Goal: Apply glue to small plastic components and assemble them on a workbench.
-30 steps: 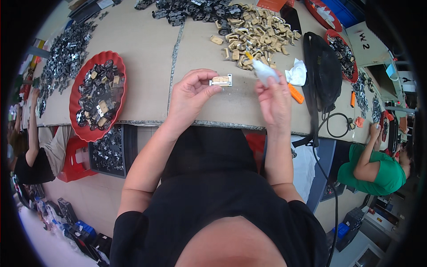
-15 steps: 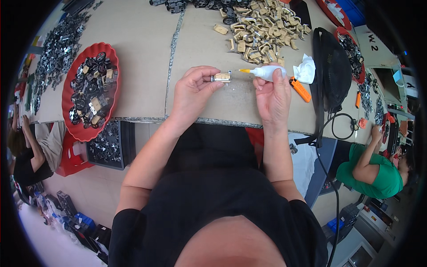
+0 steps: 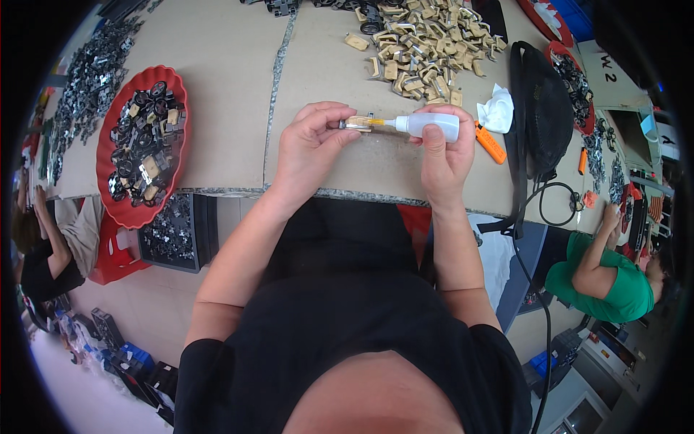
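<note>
Grey, shiny pieces (image 3: 94,69) lie heaped on a tan bench (image 3: 224,87), well to the left of a white squeeze bottle (image 3: 432,126). Closer to the bottle, on its left, a red scalloped dish (image 3: 137,219) holds mixed black, silver and tan parts. Just left of the bottle, the person's left hand (image 3: 312,141) pinches a small tan-and-silver part (image 3: 358,124) between thumb and fingers. From the bottle, a yellow nozzle (image 3: 382,122) points left to that part; whether the tip touches it, I cannot tell. Beyond the bottle spreads a pile of tan pieces (image 3: 426,54). At the bottle's right end, the right hand (image 3: 448,148) is clamped around it, thumb in front. Right of the bottle lie an orange tool (image 3: 491,145), a crumpled white tissue (image 3: 497,111) and, farther over, a black bag (image 3: 543,119). Farthest right of the bottle is a person in a green top (image 3: 611,278).
</note>
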`<state>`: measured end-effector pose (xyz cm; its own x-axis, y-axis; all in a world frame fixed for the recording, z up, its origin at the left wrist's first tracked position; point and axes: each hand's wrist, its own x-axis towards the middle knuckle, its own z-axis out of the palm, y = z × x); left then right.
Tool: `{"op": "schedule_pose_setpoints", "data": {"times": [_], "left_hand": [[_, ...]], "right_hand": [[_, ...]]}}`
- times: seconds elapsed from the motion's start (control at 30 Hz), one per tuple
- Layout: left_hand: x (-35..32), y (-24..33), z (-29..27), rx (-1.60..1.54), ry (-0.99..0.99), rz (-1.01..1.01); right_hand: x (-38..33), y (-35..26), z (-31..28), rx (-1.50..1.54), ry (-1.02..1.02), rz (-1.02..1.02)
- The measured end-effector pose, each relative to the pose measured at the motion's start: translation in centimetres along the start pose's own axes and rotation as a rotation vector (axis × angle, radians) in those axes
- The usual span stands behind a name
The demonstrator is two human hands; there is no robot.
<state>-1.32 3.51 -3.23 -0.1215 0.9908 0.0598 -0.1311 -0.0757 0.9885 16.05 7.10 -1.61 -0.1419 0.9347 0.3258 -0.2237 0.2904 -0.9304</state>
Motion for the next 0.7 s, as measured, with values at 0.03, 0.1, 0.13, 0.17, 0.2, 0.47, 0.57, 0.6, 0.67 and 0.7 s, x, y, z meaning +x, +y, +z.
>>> {"op": "schedule_pose_setpoints", "data": {"times": [0.03, 0.1, 0.13, 0.17, 0.2, 0.47, 0.57, 0.6, 0.67, 0.7], "left_hand": [[0.0, 0.02, 0.02, 0.001, 0.0, -0.002], [0.01, 0.15, 0.05, 0.005, -0.002, -0.009], [0.02, 0.17, 0.03, 0.019, -0.004, -0.009], [0.04, 0.19, 0.01, 0.033, -0.006, -0.01], [0.06, 0.18, 0.03, 0.047, -0.009, -0.01], [0.07, 0.38, 0.13, 0.048, -0.001, -0.02], [0.02, 0.39, 0.13, 0.05, 0.001, -0.023], [0.01, 0.4, 0.14, 0.053, 0.0, -0.023], [0.02, 0.41, 0.16, 0.049, -0.001, -0.022], [0.03, 0.42, 0.16, 0.046, -0.001, -0.021]], "right_hand": [[-0.16, 0.24, -0.03, -0.018, 0.0, -0.023], [-0.36, 0.52, -0.07, -0.047, -0.006, -0.062], [-0.44, 0.61, -0.06, -0.058, -0.011, -0.078], [-0.52, 0.7, -0.06, -0.069, -0.017, -0.094], [-0.55, 0.8, -0.09, -0.083, -0.023, -0.103], [-0.49, 1.01, -0.16, -0.126, -0.041, -0.126], [-0.45, 1.04, -0.22, -0.141, -0.055, -0.121], [-0.44, 1.05, -0.24, -0.15, -0.056, -0.116], [-0.45, 1.08, -0.26, -0.167, -0.058, -0.105], [-0.43, 1.09, -0.25, -0.169, -0.058, -0.107]]}}
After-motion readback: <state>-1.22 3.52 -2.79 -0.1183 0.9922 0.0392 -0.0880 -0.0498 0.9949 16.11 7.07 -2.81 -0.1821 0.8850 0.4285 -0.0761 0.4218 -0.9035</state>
